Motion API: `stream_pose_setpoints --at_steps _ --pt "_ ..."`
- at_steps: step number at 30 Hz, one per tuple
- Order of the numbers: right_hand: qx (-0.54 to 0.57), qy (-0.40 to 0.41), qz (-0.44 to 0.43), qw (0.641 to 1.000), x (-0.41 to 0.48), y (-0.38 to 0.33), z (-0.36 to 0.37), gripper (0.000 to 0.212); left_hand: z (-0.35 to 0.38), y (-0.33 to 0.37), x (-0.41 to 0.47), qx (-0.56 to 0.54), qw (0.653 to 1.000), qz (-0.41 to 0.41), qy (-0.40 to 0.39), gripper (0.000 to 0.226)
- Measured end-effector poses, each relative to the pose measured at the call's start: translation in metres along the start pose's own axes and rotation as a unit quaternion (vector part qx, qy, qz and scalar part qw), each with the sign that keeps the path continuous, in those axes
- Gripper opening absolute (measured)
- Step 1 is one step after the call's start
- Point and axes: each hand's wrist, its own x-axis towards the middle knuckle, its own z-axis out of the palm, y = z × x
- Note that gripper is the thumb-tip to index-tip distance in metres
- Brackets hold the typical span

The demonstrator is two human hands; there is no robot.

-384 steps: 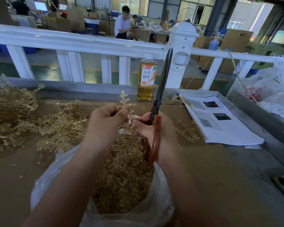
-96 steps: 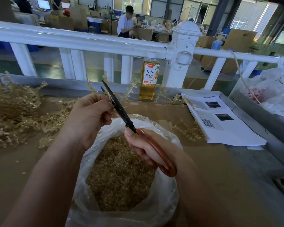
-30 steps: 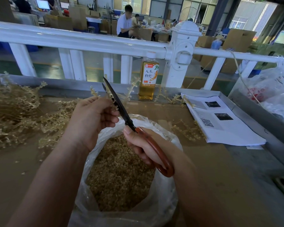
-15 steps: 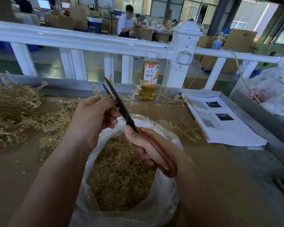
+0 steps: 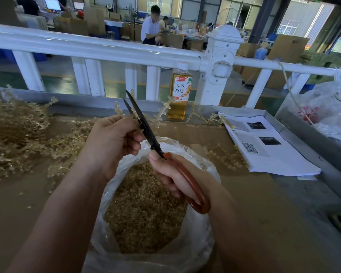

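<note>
My right hand (image 5: 171, 174) grips the orange handles of a pair of scissors (image 5: 146, 127). The dark blades point up and to the left, slightly parted. My left hand (image 5: 110, 142) holds a pale branched plastic sprig (image 5: 164, 109) just behind the blades, fingers curled round its stem. Both hands hover over an open clear plastic bag (image 5: 197, 243) filled with small tan cut pieces (image 5: 144, 209). The stem inside my left fist is hidden.
A heap of uncut tan sprigs (image 5: 18, 134) lies at the left on the brown cardboard-covered table (image 5: 254, 194). A bottle of amber drink (image 5: 180, 91) stands at the back by a white railing (image 5: 106, 50). Printed papers (image 5: 268, 146) and plastic bags (image 5: 329, 113) are at the right.
Over the last second the hands have barely shifted; the scissor blades stay by the sprig in my left hand. Much earlier the scissors pointed straight up.
</note>
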Motion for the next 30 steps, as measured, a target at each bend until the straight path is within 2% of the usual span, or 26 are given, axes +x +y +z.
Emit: stream_pose_setpoints --at_steps 3,7,13,16,19,23,26,28,30 --pt "0.025 -0.003 0.011 1.0 0.001 0.001 0.0 0.03 0.0 0.0 0.0 -0.001 1.0 -0.002 -0.002 0.024" --pt "0.024 -0.01 0.019 0.999 0.002 0.006 -0.001 0.034 0.001 -0.001 0.0 -0.008 1.0 -0.002 0.003 0.025" --pt "0.077 -0.004 0.018 0.997 0.002 0.012 -0.002 0.029 0.001 -0.003 0.001 0.011 0.999 0.006 0.03 0.016" --pt "0.045 0.004 0.014 0.999 0.005 0.019 -0.003 0.03 0.002 -0.007 0.001 0.056 0.995 0.04 0.076 0.014" --pt "0.06 -0.003 0.022 0.998 0.006 0.023 -0.005 0.034 0.0 -0.009 0.003 0.108 0.982 0.096 0.124 0.023" --pt "0.054 -0.01 0.015 0.998 0.006 0.023 -0.005 0.035 -0.007 -0.006 0.002 0.17 0.968 0.135 0.13 0.029" --pt "0.035 -0.01 0.022 0.999 0.007 0.022 -0.006 0.032 -0.008 -0.003 0.002 0.14 0.98 0.113 0.089 0.034" --pt "0.029 -0.013 0.028 0.999 0.007 0.02 -0.007 0.031 -0.009 -0.002 0.003 0.116 0.989 0.065 0.069 0.035" --pt "0.013 -0.022 0.034 0.999 0.007 0.019 -0.009 0.03 -0.011 -0.002 0.004 0.127 0.99 0.029 0.056 0.023"
